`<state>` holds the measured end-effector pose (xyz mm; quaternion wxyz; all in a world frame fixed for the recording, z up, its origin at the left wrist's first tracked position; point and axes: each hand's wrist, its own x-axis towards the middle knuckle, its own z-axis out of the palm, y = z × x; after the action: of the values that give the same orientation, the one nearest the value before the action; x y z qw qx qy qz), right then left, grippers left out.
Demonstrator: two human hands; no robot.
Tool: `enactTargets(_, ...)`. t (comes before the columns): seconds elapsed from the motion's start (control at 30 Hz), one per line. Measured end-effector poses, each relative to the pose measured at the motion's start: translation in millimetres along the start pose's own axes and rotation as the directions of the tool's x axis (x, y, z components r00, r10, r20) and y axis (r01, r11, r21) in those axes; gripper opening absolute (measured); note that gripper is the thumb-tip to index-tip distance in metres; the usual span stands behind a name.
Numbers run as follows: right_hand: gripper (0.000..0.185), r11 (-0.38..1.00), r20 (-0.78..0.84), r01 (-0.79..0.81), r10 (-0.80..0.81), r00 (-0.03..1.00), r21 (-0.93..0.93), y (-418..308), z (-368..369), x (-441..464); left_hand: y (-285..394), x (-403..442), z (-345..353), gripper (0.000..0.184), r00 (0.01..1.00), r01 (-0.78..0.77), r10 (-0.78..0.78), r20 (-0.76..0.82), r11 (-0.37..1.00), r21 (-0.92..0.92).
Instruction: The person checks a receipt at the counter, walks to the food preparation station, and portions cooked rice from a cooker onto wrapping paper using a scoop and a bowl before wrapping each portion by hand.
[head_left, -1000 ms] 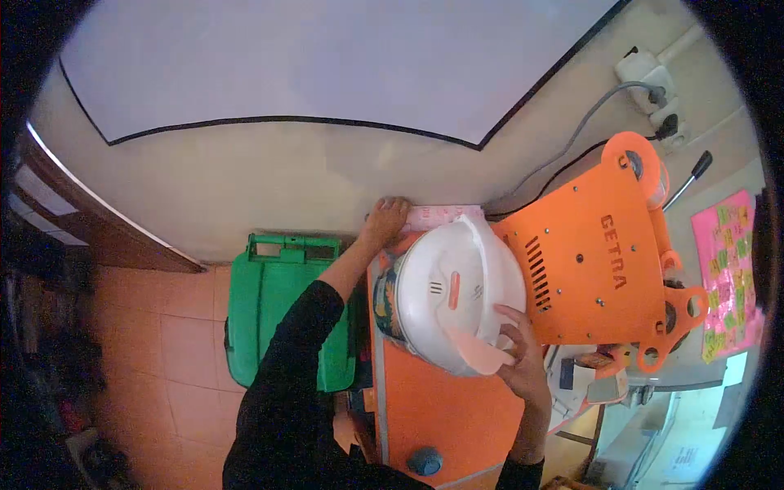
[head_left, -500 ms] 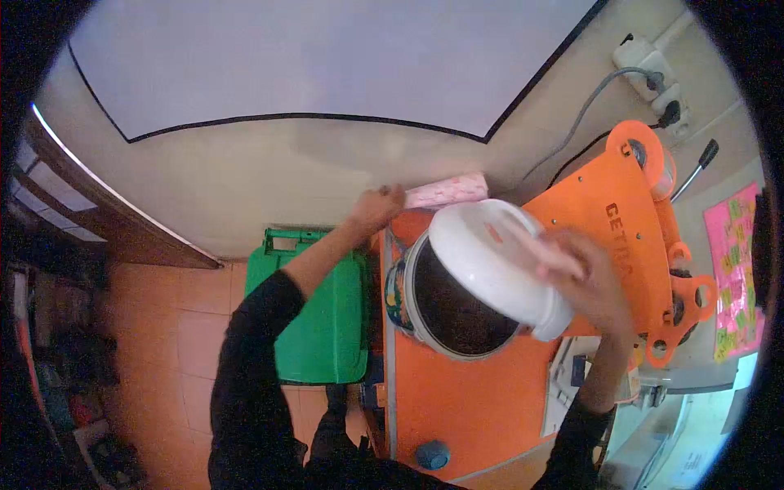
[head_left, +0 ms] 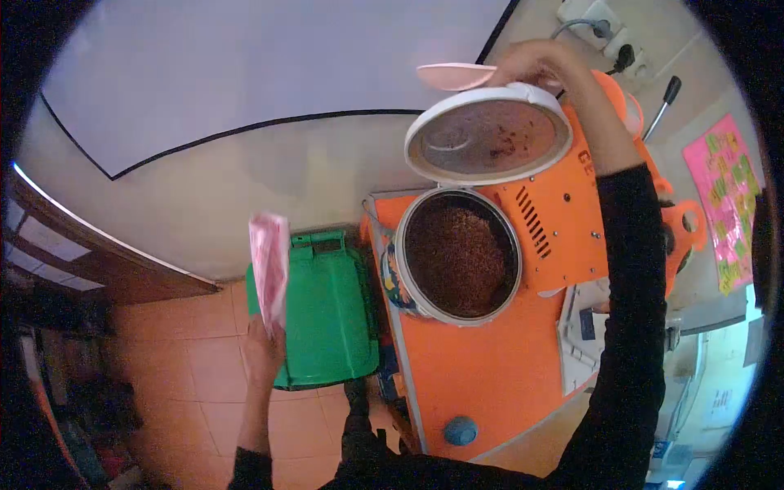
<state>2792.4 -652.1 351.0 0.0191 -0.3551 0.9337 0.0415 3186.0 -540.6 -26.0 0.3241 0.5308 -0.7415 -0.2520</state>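
Observation:
A rice cooker [head_left: 390,282] stands on the orange table with its white lid [head_left: 490,135] raised, showing the stained underside. Reddish-brown grains [head_left: 461,257] lie inside the pot. My right hand [head_left: 531,65] is at the top of the lid, by its pink handle part [head_left: 457,76], and the fingers are partly hidden behind the lid. Over the left side of the green bin, my left hand [head_left: 265,347] grips the lower end of a pink-and-white patterned packet [head_left: 270,261], which points upward.
The orange machine [head_left: 563,216] stands right of the cooker. A green bin [head_left: 327,314] is left of the orange table [head_left: 449,367], which bears a round blue-grey object [head_left: 461,430] near its front edge. Sockets with cables [head_left: 600,28] are on the wall.
The lid has swung up and back, uncovering the grains. My right hand has moved up with it. My left hand has lifted the pink packet off the table and carried it left over the bin.

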Motion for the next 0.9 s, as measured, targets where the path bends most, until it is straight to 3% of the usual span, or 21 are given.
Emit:
enactTargets(0.03,0.032,0.973,0.201,0.230,-0.227,0.953,0.012,18,-3,37,-14,-20,6,0.015,0.988,0.139,-0.138,0.072,0.990,-0.014)
enactTargets(0.1,0.027,0.873,0.409,0.409,-0.486,0.773,0.265,56,26,178,26,-49,-3,0.016,0.993,0.011,-0.024,0.114,0.993,0.115)
enactTargets(0.13,0.027,0.875,0.410,0.402,-0.482,0.774,0.269,49,22,159,34,-65,4,0.017,0.980,0.006,-0.032,0.194,0.991,0.135)
enactTargets(0.17,0.026,0.889,0.385,0.452,-0.444,0.809,0.075,28,11,121,40,-82,12,0.017,0.962,-0.003,-0.040,0.270,0.988,0.156)
enactTargets(0.23,0.026,0.871,0.344,0.476,-0.414,0.843,-0.117,13,4,99,57,-117,24,0.018,0.865,0.074,-0.149,0.479,0.982,0.172)
enactTargets(0.3,0.028,0.875,0.412,0.459,-0.367,0.834,-0.151,8,11,128,74,-144,36,0.019,0.846,-0.286,0.298,0.442,0.953,-0.096)
enactTargets(0.33,0.029,0.875,0.444,0.453,-0.342,0.828,-0.169,4,15,142,82,-153,44,0.024,0.782,-0.428,0.418,0.463,0.899,-0.090)
enactTargets(0.37,0.030,0.873,0.472,0.449,-0.320,0.821,-0.188,-1,16,153,75,-179,61,0.033,0.758,-0.314,0.290,0.584,0.947,-0.064)
enactTargets(0.4,0.032,0.871,0.505,0.446,-0.296,0.811,-0.206,-2,16,155,89,-179,64,0.035,0.692,-0.373,0.394,0.605,0.912,-0.168)
enactTargets(0.43,0.032,0.872,0.504,0.448,-0.302,0.809,-0.197,-1,12,132,102,-180,65,0.037,0.617,-0.421,0.493,0.614,0.865,-0.272)
enactTargets(0.47,0.033,0.821,0.433,0.517,-0.385,0.815,-0.241,2,4,106,106,-189,75,0.037,0.620,-0.428,0.493,0.611,0.865,-0.263)
enactTargets(0.53,0.035,0.762,0.347,0.576,-0.476,0.808,-0.296,3,-8,91,112,-203,105,0.038,0.545,-0.623,0.625,0.559,0.748,-0.230)
enactTargets(0.6,0.036,0.770,0.439,0.597,-0.466,0.768,-0.226,7,-7,91,126,-211,126,0.039,0.521,-0.697,0.644,0.560,0.700,-0.156)
enactTargets(0.63,0.037,0.818,0.390,0.532,-0.427,0.816,-0.219,11,0,110,133,-212,134,0.040,0.491,-0.758,0.660,0.569,0.645,-0.093)
enactTargets(0.67,0.039,0.860,0.339,0.466,-0.384,0.859,-0.206,14,8,129,135,-214,145,0.040,0.490,-0.765,0.662,0.567,0.639,-0.084)
enactTargets(0.7,0.040,0.853,0.212,0.506,-0.474,0.854,-0.128,23,9,125,135,-218,159,0.044,0.488,-0.740,0.651,0.581,0.661,-0.119)
enactTargets(0.8,0.044,0.902,-0.007,0.391,-0.399,0.917,-0.184,16,1,81,148,-201,159,0.050,0.455,-0.704,0.677,0.578,0.671,-0.232)
enactTargets(0.9,0.046,0.938,0.033,0.316,-0.314,0.949,-0.144,22,-3,74,179,-152,141,0.053,0.403,-0.639,0.743,0.535,0.647,-0.417)
